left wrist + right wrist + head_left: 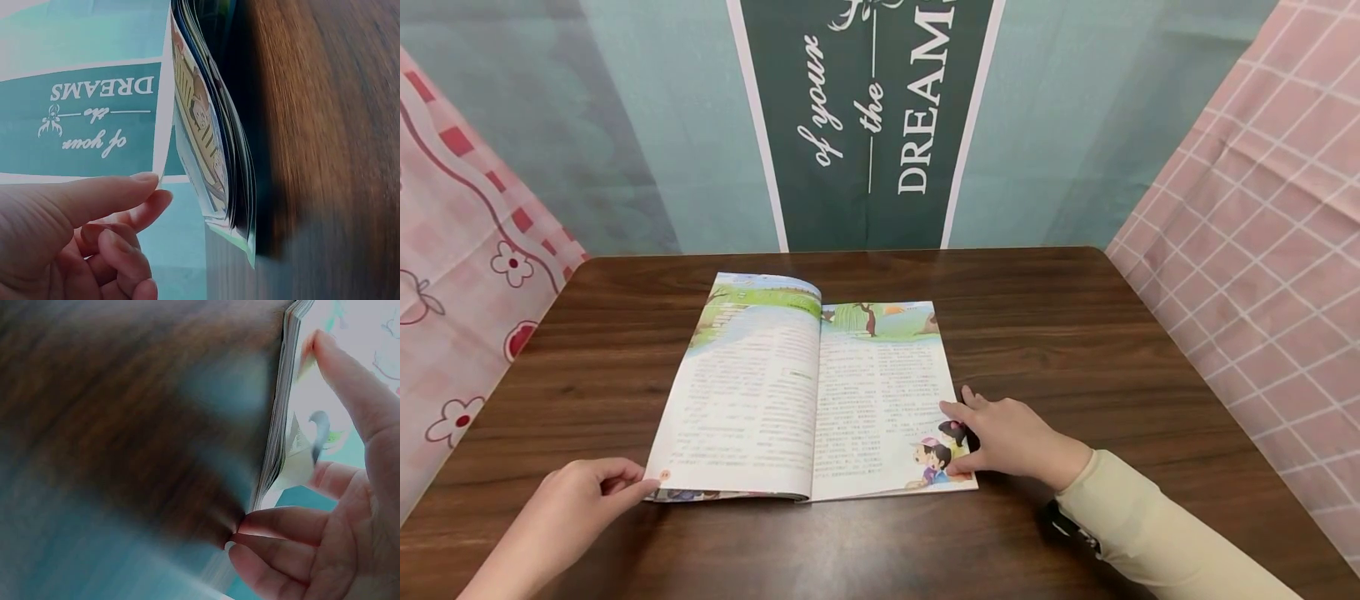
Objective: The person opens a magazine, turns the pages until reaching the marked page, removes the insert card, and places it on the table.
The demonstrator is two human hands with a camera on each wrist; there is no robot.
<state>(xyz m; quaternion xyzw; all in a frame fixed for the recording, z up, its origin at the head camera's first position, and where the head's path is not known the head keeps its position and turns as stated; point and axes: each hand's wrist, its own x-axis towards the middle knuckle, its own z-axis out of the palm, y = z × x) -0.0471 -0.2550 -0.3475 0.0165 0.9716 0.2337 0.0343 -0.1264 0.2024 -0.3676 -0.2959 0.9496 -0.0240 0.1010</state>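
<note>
An open magazine (853, 417) with printed text and coloured drawings lies on the brown wooden table. My left hand (574, 507) pinches the lower left corner of its left page (737, 400) between thumb and index finger. In the left wrist view that single page (164, 119) is lifted away from the pages (203, 125) beneath it. At the lower right corner, over drawn children, rests my right hand (1011, 442). Its thumb (344, 375) lies on the page, with the index finger also over the page edge and the other fingertips down on the table beside the magazine.
The wooden table (1060, 333) extends around the magazine on all sides. Behind it hangs a teal cloth (865, 217) with white lettering. Pink patterned cloths border the left (467, 275) and right (1262, 192) sides. A dark band shows under the right sleeve (1135, 508).
</note>
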